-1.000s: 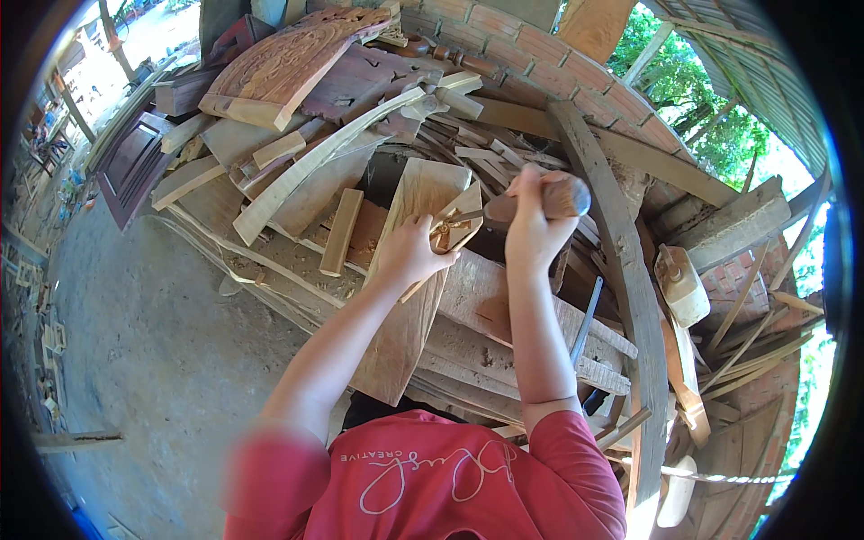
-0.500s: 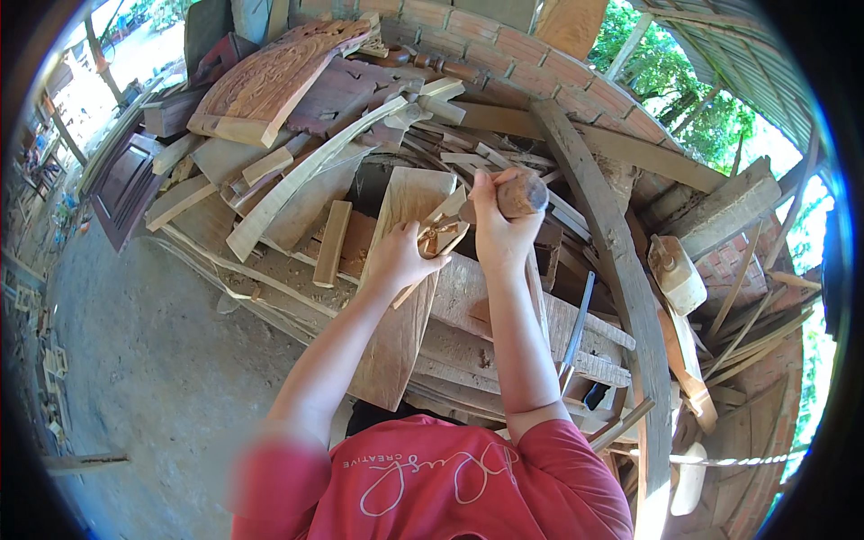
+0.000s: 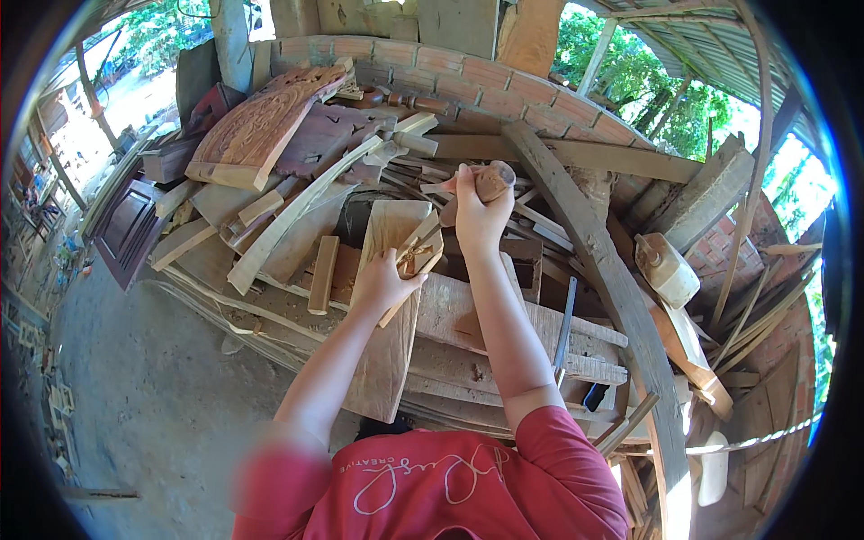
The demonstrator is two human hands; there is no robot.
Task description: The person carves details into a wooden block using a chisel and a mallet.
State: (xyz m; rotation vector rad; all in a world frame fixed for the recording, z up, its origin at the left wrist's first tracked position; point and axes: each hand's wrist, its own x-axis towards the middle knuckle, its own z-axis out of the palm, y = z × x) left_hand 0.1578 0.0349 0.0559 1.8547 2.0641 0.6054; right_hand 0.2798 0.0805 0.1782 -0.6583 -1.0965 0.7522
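Observation:
My left hand [image 3: 382, 281] is closed around a narrow piece of wood [image 3: 421, 255], pressing it against a broad, pale plank [image 3: 382, 369]. Curled, chipped bits show on the piece beside my fingers. Just beyond and to the right, my right hand [image 3: 483, 220] grips a tool with a thick, round wooden end [image 3: 495, 181]. A brownish part of this tool shows left of my fist, near the far end of the piece. The rest of the tool is hidden by my hand, so its exact kind cannot be told.
Rough bench boards [image 3: 468, 310] lie under the plank. A short wooden block [image 3: 324, 274] is to its left, a blue saw-like blade [image 3: 566, 326] to the right. Behind are a carved panel [image 3: 261, 121], scrap wood and a brick wall [image 3: 441, 61]. A long beam [image 3: 594, 252] slants along the right.
My right hand with the tool has shifted a little farther from the piece of wood. My left hand keeps its hold. The whole view has tilted slightly.

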